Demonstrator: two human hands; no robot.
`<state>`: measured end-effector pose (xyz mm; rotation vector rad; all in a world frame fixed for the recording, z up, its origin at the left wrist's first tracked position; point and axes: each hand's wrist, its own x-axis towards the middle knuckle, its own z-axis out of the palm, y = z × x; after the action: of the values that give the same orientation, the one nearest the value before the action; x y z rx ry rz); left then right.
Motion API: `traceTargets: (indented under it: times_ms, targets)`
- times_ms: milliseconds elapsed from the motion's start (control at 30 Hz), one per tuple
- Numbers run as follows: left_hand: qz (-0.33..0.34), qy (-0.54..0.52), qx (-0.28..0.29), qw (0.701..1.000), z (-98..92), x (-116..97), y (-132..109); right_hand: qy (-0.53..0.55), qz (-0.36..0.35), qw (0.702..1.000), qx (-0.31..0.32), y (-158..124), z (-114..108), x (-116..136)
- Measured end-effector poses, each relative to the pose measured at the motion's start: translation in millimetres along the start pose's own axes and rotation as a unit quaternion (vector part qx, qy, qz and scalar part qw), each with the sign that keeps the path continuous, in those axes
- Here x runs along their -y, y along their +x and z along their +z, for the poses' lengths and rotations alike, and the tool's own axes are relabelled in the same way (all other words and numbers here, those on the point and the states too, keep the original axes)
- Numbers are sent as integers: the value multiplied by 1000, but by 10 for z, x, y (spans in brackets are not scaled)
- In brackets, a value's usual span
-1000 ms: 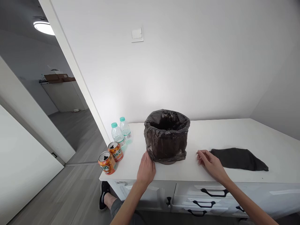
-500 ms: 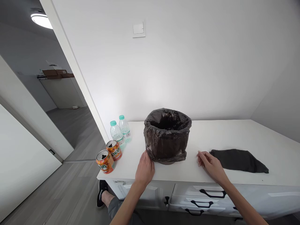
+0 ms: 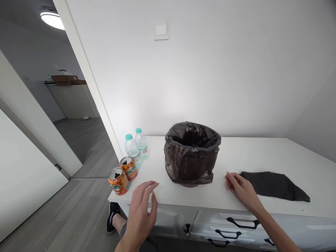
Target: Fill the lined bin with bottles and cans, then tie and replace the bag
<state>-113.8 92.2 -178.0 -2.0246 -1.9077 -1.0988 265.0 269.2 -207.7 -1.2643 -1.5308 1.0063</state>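
Observation:
My left hand (image 3: 143,210) hovers over the cabinet's front edge, fingers curved and apart, holding nothing. To its left stand two orange drink cans, the nearer can (image 3: 118,181) and the one behind it (image 3: 128,168), both with opened tops. Two clear bottles with teal caps, a front bottle (image 3: 132,148) and a rear bottle (image 3: 141,143), stand behind the cans. A bin lined with a black plastic bag (image 3: 191,164) sits upright between my hands, touched by neither. My right hand (image 3: 241,190) rests on the top, fingers curled together, beside a folded black bag (image 3: 275,185); whether anything is pinched is unclear.
The white cabinet top (image 3: 181,196) runs along a wall with a light switch (image 3: 161,30). Drawers with black handles (image 3: 243,223) face me below. At left, a doorway shows grey floor (image 3: 86,154) beside a white door (image 3: 23,185).
My left hand has left the lower left side of the lined bin, moving left and toward me, its fingers opening. The right hand stays beside the folded bag. The view has shifted slightly.

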Motion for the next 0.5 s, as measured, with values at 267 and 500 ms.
traceTargets:
  times_ms: [267,500]
  targets:
    - [14,155,-206,966,-891,72,745,-5,3,1000,5,61,-1,-179]
    - [45,249,-86,964,-1049,77,1860,-30,-11,999,1,68,15,-157]
